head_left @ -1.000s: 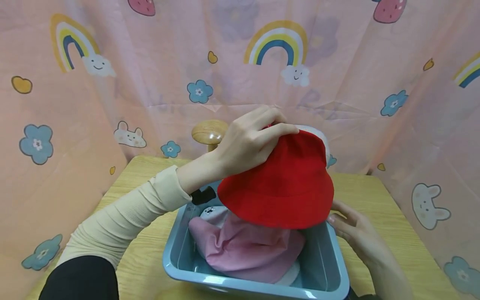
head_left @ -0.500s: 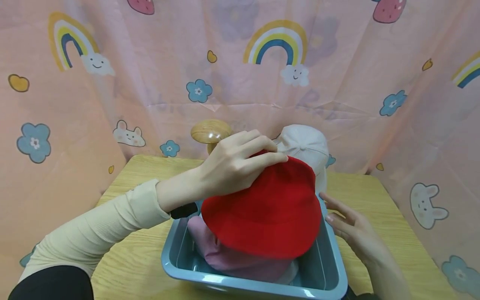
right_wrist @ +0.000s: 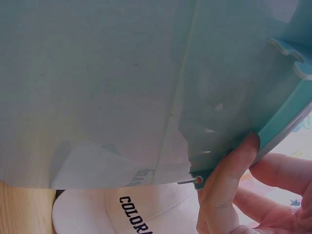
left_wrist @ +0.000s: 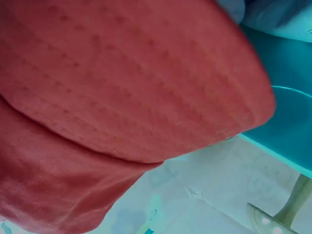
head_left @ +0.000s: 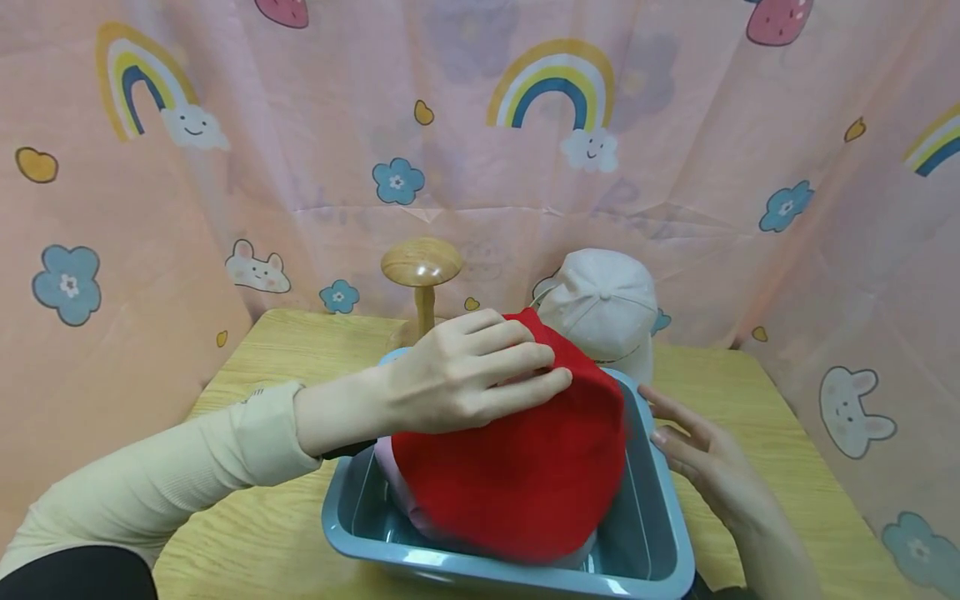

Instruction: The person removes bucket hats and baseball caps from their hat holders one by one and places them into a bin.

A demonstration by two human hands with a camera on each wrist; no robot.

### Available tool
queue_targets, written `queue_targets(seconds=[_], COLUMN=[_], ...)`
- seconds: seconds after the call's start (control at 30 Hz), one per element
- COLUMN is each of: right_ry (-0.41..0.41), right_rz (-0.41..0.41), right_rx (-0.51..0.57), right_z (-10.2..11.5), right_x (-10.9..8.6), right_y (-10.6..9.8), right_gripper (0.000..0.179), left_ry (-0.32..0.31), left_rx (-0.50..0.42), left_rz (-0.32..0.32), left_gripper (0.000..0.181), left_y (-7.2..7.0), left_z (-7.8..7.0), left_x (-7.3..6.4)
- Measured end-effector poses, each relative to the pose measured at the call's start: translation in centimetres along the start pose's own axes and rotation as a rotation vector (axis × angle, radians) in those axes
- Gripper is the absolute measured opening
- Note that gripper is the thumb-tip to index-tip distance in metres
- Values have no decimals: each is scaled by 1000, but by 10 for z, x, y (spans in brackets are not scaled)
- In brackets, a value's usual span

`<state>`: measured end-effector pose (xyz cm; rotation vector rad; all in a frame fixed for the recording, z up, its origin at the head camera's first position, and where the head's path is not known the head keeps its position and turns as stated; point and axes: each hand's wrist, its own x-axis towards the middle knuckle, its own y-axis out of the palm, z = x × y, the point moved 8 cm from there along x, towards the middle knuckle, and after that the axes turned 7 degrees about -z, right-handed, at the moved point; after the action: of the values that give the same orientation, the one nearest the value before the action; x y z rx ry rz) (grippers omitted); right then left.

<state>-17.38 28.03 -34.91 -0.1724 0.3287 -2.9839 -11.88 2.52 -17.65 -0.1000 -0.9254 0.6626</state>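
Note:
My left hand [head_left: 480, 371] holds a red bucket hat [head_left: 517, 475] by its crown, over the light blue plastic basin [head_left: 678, 517]. In the left wrist view the stitched brim of the hat fills much of the picture; the fingertips are hidden there. Beneath the hat, a strip of pink fabric [head_left: 401, 492] shows inside the basin. My right hand [head_left: 720, 467] grips the basin's right rim near its far corner. One finger [right_wrist: 229, 180] lies against the outer wall just under the rim, and another digit is on the rim's other side.
Behind the basin stands a wooden hat stand [head_left: 422, 265] with a mushroom-shaped top. To its right is a white cap [head_left: 603, 304], with dark lettering visible in the right wrist view. The wooden table [head_left: 300, 350] meets a pink patterned curtain [head_left: 322, 150].
My left hand has carried the red hat down and toward me into the basin, away from the white cap, which now shows in full. My right hand has stayed at the rim.

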Motion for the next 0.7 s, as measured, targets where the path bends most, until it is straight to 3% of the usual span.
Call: queue_targets(seconds=[0.2, 0.43, 0.7], right_ry=[39, 41, 32], right_rz=[-18, -12, -8], right_rx=[-45, -34, -34], right_z=[-2, -2, -1], right_x=[1, 0, 0], right_y=[-1, -1, 0], right_gripper=[55, 55, 54], left_ry=[46, 20, -35], left_rx=[-5, -44, -147], left_rz=[8, 35, 170], left_gripper=[16, 16, 19], left_y=[-3, -4, -1], left_z=[-12, -13, -17], left_x=[1, -1, -8])
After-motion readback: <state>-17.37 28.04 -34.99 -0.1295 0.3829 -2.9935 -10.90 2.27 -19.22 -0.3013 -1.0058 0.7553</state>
